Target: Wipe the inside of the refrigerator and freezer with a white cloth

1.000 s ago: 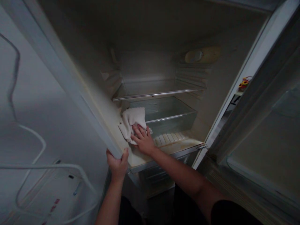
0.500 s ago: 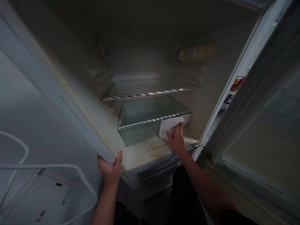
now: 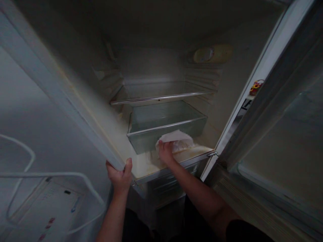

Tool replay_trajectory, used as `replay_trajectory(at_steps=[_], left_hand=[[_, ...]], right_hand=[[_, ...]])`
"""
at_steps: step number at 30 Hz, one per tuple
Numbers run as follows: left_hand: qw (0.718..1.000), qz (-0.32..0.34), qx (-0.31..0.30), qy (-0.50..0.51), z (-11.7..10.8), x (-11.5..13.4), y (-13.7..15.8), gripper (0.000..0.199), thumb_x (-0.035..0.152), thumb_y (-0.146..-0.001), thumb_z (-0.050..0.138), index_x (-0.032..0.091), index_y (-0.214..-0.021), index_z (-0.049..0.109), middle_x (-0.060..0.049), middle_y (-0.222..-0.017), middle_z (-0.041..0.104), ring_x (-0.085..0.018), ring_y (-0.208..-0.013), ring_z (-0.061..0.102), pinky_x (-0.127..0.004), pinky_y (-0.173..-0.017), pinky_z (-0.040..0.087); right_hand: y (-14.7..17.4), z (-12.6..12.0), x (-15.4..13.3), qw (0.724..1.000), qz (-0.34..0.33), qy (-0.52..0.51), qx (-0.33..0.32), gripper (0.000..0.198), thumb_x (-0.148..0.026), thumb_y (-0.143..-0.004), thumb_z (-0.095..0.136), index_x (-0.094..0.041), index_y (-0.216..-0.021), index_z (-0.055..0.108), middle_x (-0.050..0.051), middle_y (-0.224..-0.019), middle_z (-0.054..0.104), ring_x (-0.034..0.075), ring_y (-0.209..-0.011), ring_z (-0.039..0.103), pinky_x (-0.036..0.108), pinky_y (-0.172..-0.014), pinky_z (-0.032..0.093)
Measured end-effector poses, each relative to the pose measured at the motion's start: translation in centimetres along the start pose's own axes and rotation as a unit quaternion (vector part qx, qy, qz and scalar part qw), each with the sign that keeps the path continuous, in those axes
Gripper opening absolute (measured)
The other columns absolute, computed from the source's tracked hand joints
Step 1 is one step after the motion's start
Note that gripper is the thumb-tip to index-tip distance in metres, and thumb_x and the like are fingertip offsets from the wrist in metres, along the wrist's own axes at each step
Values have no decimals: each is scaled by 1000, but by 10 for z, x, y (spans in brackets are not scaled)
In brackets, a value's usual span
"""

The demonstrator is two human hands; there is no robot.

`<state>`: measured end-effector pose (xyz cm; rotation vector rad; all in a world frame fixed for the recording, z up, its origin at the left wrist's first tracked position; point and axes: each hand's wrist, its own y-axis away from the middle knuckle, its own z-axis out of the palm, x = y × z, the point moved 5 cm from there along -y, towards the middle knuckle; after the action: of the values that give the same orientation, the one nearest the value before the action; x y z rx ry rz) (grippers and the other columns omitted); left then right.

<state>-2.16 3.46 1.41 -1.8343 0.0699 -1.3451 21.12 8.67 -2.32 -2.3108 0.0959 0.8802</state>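
Observation:
With my right hand (image 3: 166,153) I hold a white cloth or paper towel (image 3: 176,137) against the stained floor of an open refrigerator (image 3: 148,168). Behind it sits a clear drawer (image 3: 145,143) with a pale front rim. My left hand (image 3: 119,174) grips the lower left edge of the refrigerator body, thumb on the inner side and fingers round the outside. A glass shelf (image 3: 161,92) spans the compartment above the drawer. My right fingertips are partly hidden by the white sheet.
The refrigerator door (image 3: 282,141) stands open on the right. A yellowish bottle (image 3: 212,53) lies high on the right inside. A white cable (image 3: 63,174) loops at the left over a white box (image 3: 47,208). A lower drawer (image 3: 166,188) shows below.
My right hand has moved left across the refrigerator floor with the white sheet, from the right corner toward the middle. My left hand keeps its grip on the edge.

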Motion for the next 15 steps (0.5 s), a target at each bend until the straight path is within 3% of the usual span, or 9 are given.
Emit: replay_trajectory(at_steps=[3,5,7,12,15], left_hand=[[1000,9,1,-19,-2,1,0,60,51,-74,74,13,-118,55,-13,-105,64,-27,-97,66,-42,-93,53],[1000,17,1,-26,-3,0,0,62,52,-74,74,13,-119,54,-13,-107,64,-27,-99,66,-41,-91,54],[999,22,-3,-28,-4,-2,-1,63,53,-75,73,14,-120,54,-13,-107,63,-26,-99,65,-40,-89,55],[999,38,4,-27,-4,-5,-1,58,53,-75,71,15,-116,54,-12,-104,63,-26,-98,64,-39,-88,53],[999,49,2,-11,-3,-6,-1,55,49,-75,71,16,-115,54,-11,-104,63,-26,-99,64,-39,-88,53]], right_hand=[[40,19,-61,991,-32,-113,-58,50,-36,-102,43,-7,-143,48,26,-146,44,35,-143,35,61,-117,30],[62,20,-96,968,-99,-189,-135,49,-35,-105,39,-12,-147,47,19,-147,47,27,-142,40,46,-118,36],[71,9,-115,942,-137,-261,-159,47,-33,-107,31,-15,-147,47,14,-141,55,19,-134,49,32,-114,41],[31,-23,-135,927,-155,-319,-123,42,-30,-107,27,-14,-120,64,11,-111,68,19,-108,62,30,-98,51],[6,-21,-147,918,-165,-333,-139,41,-27,-105,30,-12,-135,54,11,-126,65,18,-120,60,30,-104,48]])
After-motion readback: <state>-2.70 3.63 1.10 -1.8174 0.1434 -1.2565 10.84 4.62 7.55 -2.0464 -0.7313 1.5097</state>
